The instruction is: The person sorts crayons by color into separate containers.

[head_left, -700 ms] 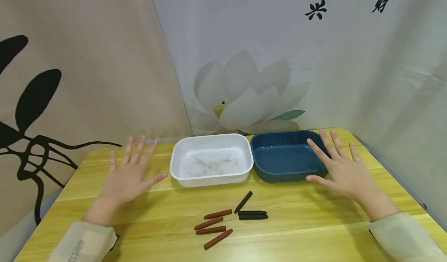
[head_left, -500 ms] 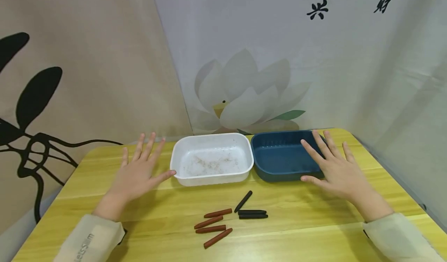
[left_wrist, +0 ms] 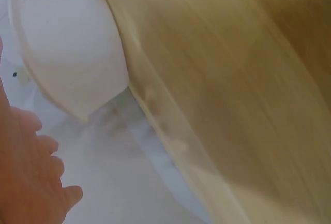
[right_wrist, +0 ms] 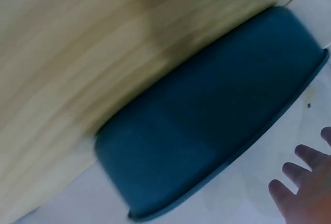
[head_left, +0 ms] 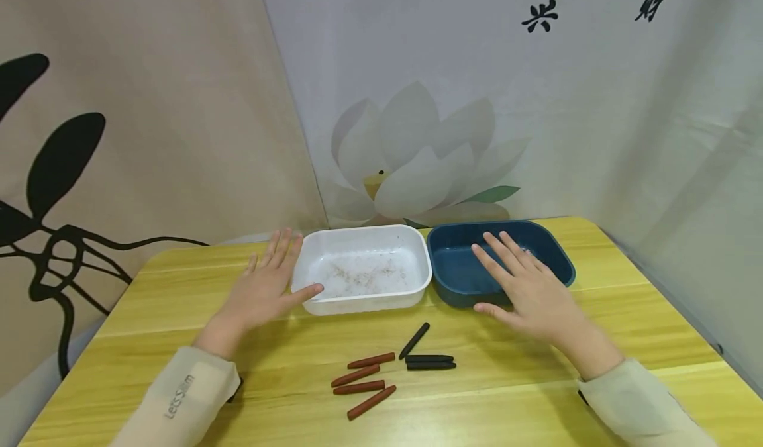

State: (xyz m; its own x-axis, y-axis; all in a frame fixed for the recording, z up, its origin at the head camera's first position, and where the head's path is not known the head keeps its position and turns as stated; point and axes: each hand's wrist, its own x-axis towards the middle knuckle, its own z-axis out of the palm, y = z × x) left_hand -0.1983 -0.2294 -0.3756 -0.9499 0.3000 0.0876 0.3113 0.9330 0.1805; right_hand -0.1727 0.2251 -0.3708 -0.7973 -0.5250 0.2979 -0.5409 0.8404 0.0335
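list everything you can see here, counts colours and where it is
white tray: 1, white with brownish specks inside, back middle of the table
blue tray: 1, dark blue, right beside the white tray
brown sticks: 4, reddish brown, front middle of the table
black sticks: 3, black, just right of the brown sticks
table: 1, yellow wood
backdrop: cloth with a lotus print, behind the table
left hand: open, thumb at the white tray's edge
right hand: open, above the blue tray's front

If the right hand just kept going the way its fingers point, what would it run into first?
Most likely the blue tub: the right hand is open, fingers aimed over its near rim toward the far wall. How high the hand is above the tub is unclear.
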